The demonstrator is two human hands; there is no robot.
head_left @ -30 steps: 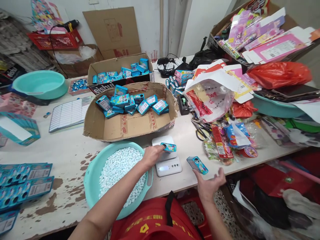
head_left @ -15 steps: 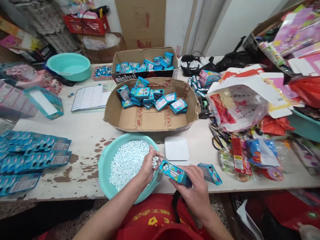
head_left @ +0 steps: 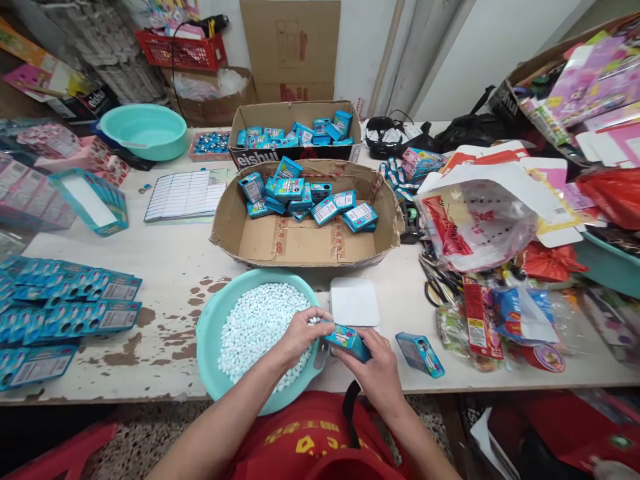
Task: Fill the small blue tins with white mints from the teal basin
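Observation:
My left hand [head_left: 304, 337] is closed around some small white candies [head_left: 314, 321], held at the end of a small blue candy box [head_left: 346, 338]. That box lies tilted in the grip of my right hand [head_left: 373, 363], its end facing the candies. Below my left hand is a turquoise basin [head_left: 207, 333] with many white candies [head_left: 260, 327] in it. A second blue box [head_left: 421, 354] rests on the table to the right. Behind the hands lies a flat white scale-like slab [head_left: 355, 301].
An open cardboard carton [head_left: 305, 243] holds blue boxes, with another carton [head_left: 320, 153] behind it. Rows of blue boxes [head_left: 70, 293] stand at left. Scissors [head_left: 437, 287] and candy packets [head_left: 483, 320] lie at right. A turquoise bowl [head_left: 145, 133] stands at the back.
My left hand has moved right and slightly down with its candies, from over the basin to the box's end. The right hand has shifted slightly left with the box.

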